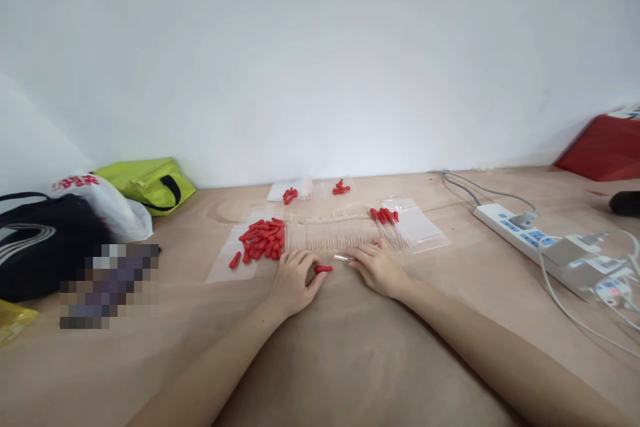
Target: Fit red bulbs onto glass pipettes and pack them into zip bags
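"Two bare forearms (pixel 215 360), ending in a left hand (pixel 295 283) and a right hand (pixel 380 270), lay nearest the camera, over a brown tabletop (pixel 325 360)."

"How far along was the work?"

"Early, I'd have judged. A long row of bare glass tubes (pixel 330 233) lay beyond the hands, not yet capped. To its right, the finished droppers (pixel 393 237), tubes with red bulbs on, lay partly over a clear plastic bag (pixel 425 227)."

"And the spare bulbs?"

"Mostly in a red heap (pixel 263 239) left of the row, partly on another plastic bag (pixel 223 260)."

"Did you count?"

"Four or five finished droppers; they overlapped. Bare tubes, far more, but too blurred to number. The heap I couldn't count either, perhaps a few dozen. Near the wall sat two small bulb clusters (pixel 290 196), a handful in each."

"What were the hands gripping?"

"One piece each: the right pinched a single glass tube (pixel 342 257) at its fingertips, and the left held one red rubber bulb (pixel 324 269) by the thumb. Tube and bulb were near each other, not touching."
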Tool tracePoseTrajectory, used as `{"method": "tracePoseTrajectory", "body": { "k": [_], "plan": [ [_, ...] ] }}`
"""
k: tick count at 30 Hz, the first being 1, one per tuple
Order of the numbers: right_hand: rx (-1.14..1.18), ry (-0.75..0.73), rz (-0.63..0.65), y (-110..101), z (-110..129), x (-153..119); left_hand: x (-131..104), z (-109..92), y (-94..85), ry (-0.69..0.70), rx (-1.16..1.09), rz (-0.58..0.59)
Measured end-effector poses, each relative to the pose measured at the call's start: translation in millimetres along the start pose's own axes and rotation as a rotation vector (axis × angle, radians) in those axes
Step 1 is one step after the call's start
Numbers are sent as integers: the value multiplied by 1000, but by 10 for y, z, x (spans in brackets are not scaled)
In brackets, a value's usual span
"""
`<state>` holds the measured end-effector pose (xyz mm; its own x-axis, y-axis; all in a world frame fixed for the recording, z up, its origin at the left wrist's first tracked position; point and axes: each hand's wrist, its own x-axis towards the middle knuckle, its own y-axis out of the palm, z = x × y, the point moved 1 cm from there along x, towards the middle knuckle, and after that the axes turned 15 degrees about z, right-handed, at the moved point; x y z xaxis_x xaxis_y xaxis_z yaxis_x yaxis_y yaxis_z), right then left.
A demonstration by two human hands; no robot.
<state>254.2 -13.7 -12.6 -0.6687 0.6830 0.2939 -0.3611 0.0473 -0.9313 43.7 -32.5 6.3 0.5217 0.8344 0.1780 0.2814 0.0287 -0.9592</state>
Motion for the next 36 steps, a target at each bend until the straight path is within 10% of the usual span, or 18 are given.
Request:
{"method": "tracePoseTrajectory", "body": {
  "k": [36],
  "plan": [
    [56,-92,85,-58,80,47,40,-78,-62,106,-196,129]
  ]
}}
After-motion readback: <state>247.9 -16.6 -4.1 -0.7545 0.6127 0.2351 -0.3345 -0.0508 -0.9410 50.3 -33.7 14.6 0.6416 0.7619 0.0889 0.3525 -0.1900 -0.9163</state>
